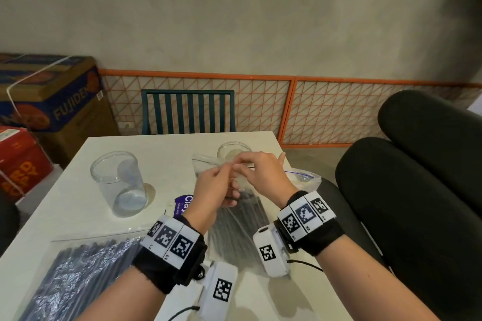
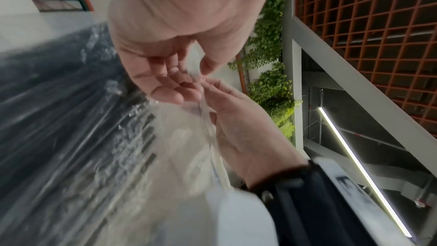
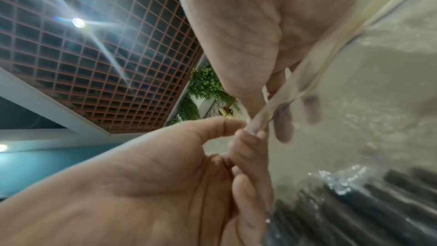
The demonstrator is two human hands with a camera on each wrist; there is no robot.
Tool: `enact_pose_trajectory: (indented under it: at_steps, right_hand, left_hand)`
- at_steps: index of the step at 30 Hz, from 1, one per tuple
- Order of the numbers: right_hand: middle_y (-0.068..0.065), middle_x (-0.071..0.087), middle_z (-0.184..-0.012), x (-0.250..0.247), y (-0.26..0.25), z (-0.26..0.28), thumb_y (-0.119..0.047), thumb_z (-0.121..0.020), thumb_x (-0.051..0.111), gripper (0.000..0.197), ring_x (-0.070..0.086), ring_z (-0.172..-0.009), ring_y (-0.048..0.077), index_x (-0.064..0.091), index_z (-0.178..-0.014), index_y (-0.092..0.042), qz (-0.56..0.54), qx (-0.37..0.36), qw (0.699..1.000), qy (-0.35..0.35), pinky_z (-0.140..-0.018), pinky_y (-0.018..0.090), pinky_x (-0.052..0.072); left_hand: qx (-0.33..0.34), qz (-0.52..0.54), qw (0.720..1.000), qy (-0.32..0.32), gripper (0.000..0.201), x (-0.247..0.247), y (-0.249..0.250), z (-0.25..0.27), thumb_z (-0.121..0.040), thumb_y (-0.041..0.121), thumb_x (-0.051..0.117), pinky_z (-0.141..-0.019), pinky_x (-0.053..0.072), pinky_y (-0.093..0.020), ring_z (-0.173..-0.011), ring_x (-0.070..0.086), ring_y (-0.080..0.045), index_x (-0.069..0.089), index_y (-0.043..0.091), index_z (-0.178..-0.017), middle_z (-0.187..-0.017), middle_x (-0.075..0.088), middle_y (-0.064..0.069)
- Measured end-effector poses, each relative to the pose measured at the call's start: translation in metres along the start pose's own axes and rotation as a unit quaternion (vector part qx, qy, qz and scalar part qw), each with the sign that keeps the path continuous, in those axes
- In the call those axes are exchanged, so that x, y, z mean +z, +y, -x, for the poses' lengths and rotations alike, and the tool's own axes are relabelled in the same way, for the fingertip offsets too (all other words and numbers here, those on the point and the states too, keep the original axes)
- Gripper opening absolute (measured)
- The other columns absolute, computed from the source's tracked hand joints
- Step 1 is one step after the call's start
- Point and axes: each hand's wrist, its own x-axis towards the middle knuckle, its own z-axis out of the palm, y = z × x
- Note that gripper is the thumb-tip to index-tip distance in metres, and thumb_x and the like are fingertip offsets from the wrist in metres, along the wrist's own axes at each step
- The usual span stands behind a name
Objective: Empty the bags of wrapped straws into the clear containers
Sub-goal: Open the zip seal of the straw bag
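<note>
A clear zip bag (image 1: 236, 212) of black wrapped straws stands tilted between my hands at the middle of the white table (image 1: 167, 143). My left hand (image 1: 224, 169) and right hand (image 1: 239, 166) both pinch its closed top seam, fingertips close together. In the left wrist view the left hand (image 2: 189, 74) and right hand (image 2: 205, 83) meet on the bag (image 2: 165, 147) seam. The right wrist view shows the right hand (image 3: 267, 104) and left hand (image 3: 241, 128) on the bag (image 3: 354, 119). One clear container (image 1: 117, 182) stands empty at the left, another (image 1: 233, 151) behind my hands.
A second full bag of straws (image 1: 78, 271) lies at the table's near left. A limp zip bag (image 1: 303, 180) lies at the right edge beside black chair cushions (image 1: 404, 203). A purple packet (image 1: 182, 204) sits under my left hand. A green chair (image 1: 187, 109) stands behind the table.
</note>
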Motion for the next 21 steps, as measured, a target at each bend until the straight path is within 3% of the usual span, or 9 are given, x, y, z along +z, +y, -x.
enact_pose_trajectory:
  at_steps: [5, 10, 14, 18, 21]
  right_hand:
    - [-0.01, 0.067, -0.079, 0.0, 0.005, -0.008, -0.03, -0.093, 0.053, 0.016, 0.056, -0.091, 0.009, 0.069, -0.087, -0.029, -0.027, 0.037, 0.999, 0.014, -0.112, 0.064, 0.0]
    - [-0.005, 0.071, -0.082, -0.009, 0.02, -0.018, -0.024, -0.095, 0.05, 0.018, 0.049, -0.087, 0.011, 0.068, -0.09, -0.025, -0.044, 0.118, 0.989, 0.078, -0.111, 0.063, 0.008]
    - [-0.008, 0.067, -0.076, -0.009, 0.027, -0.016, -0.023, -0.095, 0.05, 0.018, 0.048, -0.083, 0.01, 0.067, -0.089, -0.024, -0.051, 0.112, 0.99, 0.064, -0.111, 0.062, 0.012]
    - [-0.01, 0.065, -0.073, -0.015, 0.032, -0.016, -0.022, -0.094, 0.052, 0.018, 0.05, -0.082, 0.009, 0.066, -0.084, -0.026, -0.067, 0.11, 0.989, 0.07, -0.11, 0.062, 0.013]
    - [-0.009, 0.065, -0.073, -0.02, 0.038, -0.018, -0.024, -0.094, 0.054, 0.019, 0.052, -0.085, 0.01, 0.064, -0.079, -0.029, -0.088, 0.115, 0.987, 0.067, -0.11, 0.062, 0.013]
  left_hand:
    - [0.049, -0.057, 0.996, 0.056, 0.026, -0.014, 0.002, -0.003, -0.094, 0.013, 0.041, -0.041, 0.041, -0.019, -0.035, 0.046, -0.006, 0.056, 0.011, -0.072, -0.053, 0.051, -0.001]
    - [0.055, -0.065, 0.996, 0.033, 0.029, -0.019, -0.006, 0.013, -0.092, 0.008, 0.043, -0.042, 0.036, -0.02, -0.039, 0.043, -0.01, 0.055, 0.008, -0.065, -0.049, 0.048, -0.001]
    - [0.041, -0.122, 0.991, 0.03, 0.032, -0.025, -0.009, 0.015, -0.09, 0.01, 0.046, -0.047, 0.042, -0.022, -0.047, 0.05, -0.013, 0.057, 0.01, -0.06, -0.051, 0.052, 0.0]
    - [0.044, -0.198, 0.978, 0.041, 0.022, -0.034, -0.002, 0.015, -0.089, 0.01, 0.046, -0.05, 0.04, -0.024, -0.052, 0.048, -0.014, 0.056, 0.001, -0.071, -0.059, 0.053, -0.003]
    - [0.046, -0.271, 0.961, 0.02, 0.015, -0.038, 0.001, 0.016, -0.09, 0.015, 0.05, -0.056, 0.046, -0.025, -0.061, 0.052, -0.015, 0.056, 0.004, -0.081, -0.072, 0.058, -0.005]
